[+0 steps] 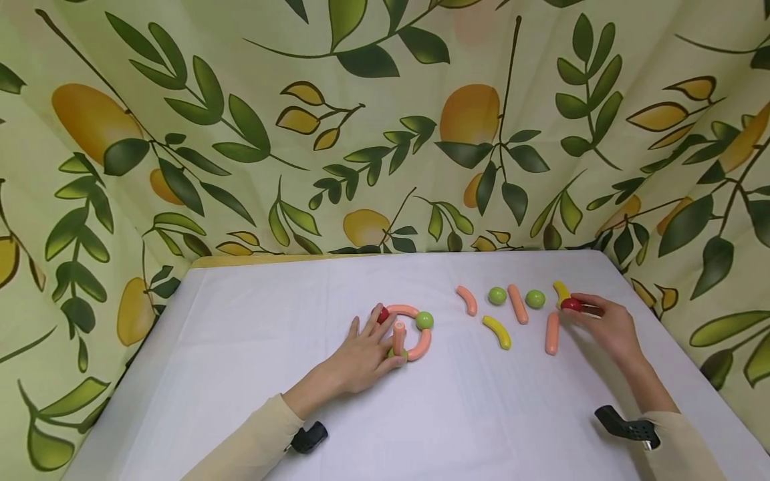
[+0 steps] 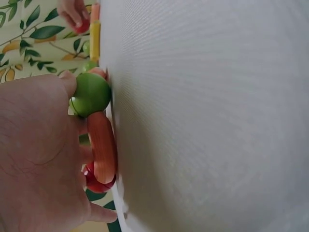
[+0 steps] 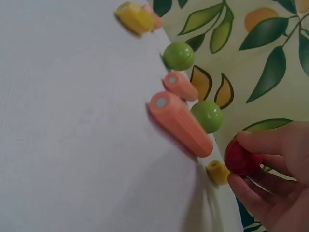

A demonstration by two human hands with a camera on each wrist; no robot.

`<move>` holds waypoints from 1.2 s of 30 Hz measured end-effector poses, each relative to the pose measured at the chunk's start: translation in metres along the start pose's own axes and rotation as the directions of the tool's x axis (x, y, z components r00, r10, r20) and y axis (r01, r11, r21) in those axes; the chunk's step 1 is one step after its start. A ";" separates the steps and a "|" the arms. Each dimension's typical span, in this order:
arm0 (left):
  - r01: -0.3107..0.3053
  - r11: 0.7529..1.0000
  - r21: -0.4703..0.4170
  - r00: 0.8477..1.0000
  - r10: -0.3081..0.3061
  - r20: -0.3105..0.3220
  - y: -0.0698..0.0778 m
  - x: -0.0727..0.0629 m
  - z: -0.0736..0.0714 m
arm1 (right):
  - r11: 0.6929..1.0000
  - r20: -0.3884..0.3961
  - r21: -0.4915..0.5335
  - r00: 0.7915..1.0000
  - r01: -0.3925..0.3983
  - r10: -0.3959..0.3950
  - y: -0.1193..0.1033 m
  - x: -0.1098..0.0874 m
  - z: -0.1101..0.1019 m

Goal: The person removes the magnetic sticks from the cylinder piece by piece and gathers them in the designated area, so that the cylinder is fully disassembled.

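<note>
Head view, left to right: the left hand (image 1: pixel 356 366) reaches over the ring (image 1: pixel 422 345) of balls and curved pink pieces, its fingers spread apart and touching the ring's near left part. At the ring's left edge sits a small red ball (image 1: pixel 383 315), partly covered by those fingers; the left wrist view shows a pink piece (image 2: pixel 102 147) between it and a green ball. Near the thumb, a pink stick (image 1: pixel 399 339) turns its holed end toward the camera; how its lower end sits I cannot tell. Another green ball (image 1: pixel 424 321) closes the ring's far right.

Well apart to the right of the ring, on the white cloth (image 1: pixel 240 334), lie a short curved pink piece (image 1: pixel 467 300), then a loose green ball (image 1: pixel 496 296), with a curved yellow piece (image 1: pixel 496 333) on its near side. Farther right of the ring come a straight pink stick (image 1: pixel 518 304), a second loose green ball (image 1: pixel 535 298) and a thicker pink stick (image 1: pixel 551 333). Farthest from the ring, the right hand (image 1: pixel 607 327) pinches a dark red ball (image 1: pixel 571 304) between thumb and fingers, just beside another yellow piece (image 1: pixel 561 290).
</note>
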State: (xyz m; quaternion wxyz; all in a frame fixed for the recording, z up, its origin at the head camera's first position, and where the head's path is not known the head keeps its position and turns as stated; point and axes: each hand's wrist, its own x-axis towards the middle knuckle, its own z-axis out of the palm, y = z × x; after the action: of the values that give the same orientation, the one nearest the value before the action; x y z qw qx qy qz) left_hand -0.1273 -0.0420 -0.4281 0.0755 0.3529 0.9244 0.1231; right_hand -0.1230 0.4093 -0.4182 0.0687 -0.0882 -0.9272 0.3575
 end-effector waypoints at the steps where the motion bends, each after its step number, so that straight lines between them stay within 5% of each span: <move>1: 0.002 1.000 -0.002 1.000 -0.002 0.000 0.000 0.000 0.000 | 1.000 0.001 -0.008 1.000 0.008 -0.008 0.001 -0.001 0.000; 19: -0.002 1.000 0.000 1.000 0.002 -0.011 -0.001 -0.001 -0.001 | 0.997 0.089 -0.068 0.995 0.048 -0.042 0.010 -0.002 -0.005; 36: -0.001 1.000 -0.007 1.000 0.001 0.003 -0.001 -0.001 0.000 | 0.990 0.093 -0.095 0.991 0.107 -0.098 0.004 -0.001 -0.008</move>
State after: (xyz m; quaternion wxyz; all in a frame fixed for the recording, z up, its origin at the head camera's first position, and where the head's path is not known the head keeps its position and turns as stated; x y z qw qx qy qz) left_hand -0.1273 -0.0428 -0.4283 0.0782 0.3533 0.9237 0.1260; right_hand -0.1199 0.4175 -0.4149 0.0416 -0.0280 -0.9494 0.3100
